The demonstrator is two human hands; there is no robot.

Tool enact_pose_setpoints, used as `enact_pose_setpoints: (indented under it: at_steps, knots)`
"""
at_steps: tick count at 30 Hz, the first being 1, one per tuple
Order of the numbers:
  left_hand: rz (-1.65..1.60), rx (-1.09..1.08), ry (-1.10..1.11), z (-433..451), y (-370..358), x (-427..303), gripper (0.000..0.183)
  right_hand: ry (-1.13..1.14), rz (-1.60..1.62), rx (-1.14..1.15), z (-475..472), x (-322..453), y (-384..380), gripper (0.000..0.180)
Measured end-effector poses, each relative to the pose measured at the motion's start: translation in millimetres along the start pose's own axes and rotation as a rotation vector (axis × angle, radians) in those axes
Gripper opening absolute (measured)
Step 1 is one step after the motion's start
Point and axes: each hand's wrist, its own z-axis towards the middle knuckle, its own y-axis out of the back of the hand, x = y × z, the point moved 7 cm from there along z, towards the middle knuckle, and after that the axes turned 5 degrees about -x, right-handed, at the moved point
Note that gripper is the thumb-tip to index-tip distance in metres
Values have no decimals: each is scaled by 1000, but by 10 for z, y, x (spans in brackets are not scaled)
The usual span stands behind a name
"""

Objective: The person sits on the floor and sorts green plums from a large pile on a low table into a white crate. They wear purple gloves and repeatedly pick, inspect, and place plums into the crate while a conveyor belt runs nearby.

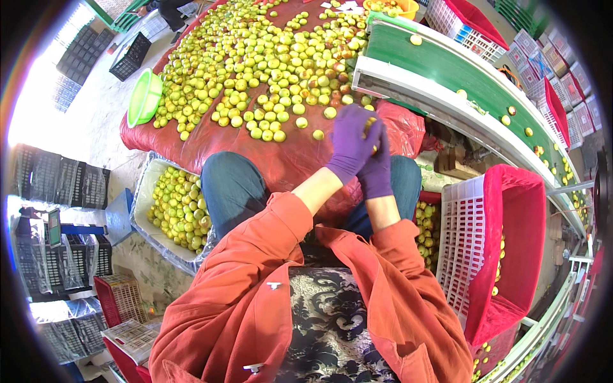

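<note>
Both hands wear purple gloves and meet at the near right edge of a heap of green and brownish round fruits (268, 62). My left hand (352, 136) lies partly over my right hand (376, 158); the two touch. Brownish-yellow fruit (369, 125) shows between the fingers, and which hand grips it is partly hidden. The heap rests on a red plastic sheet (282, 163) before my knees. A few loose fruits, one of them a green fruit (330, 112), lie just left of the hands.
A green conveyor belt (445, 67) with scattered fruits runs along the right. A lined crate of fruit (143, 196) stands by the left knee, a red-lined white crate (462, 249) at the right. A green basin (145, 98) leans at the heap's left edge.
</note>
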Motion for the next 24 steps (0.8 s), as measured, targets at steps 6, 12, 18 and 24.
enact_pose_setpoints:
  at_steps: [6,12,18,24]
  knots:
    - [85,155,-479,2,-557,-1264,25,331,-7,-74,-583,1202,-125,59]
    - [-355,219,-691,-110,-681,-2264,48,840,-116,-262,-1765,3021,-456,66]
    - [86,404,-322,-309,-876,-421,28,915,519,105,-2717,3759,-479,82]
    - [582,577,-252,-646,-547,964,27,804,176,254,-2209,3082,-900,61]
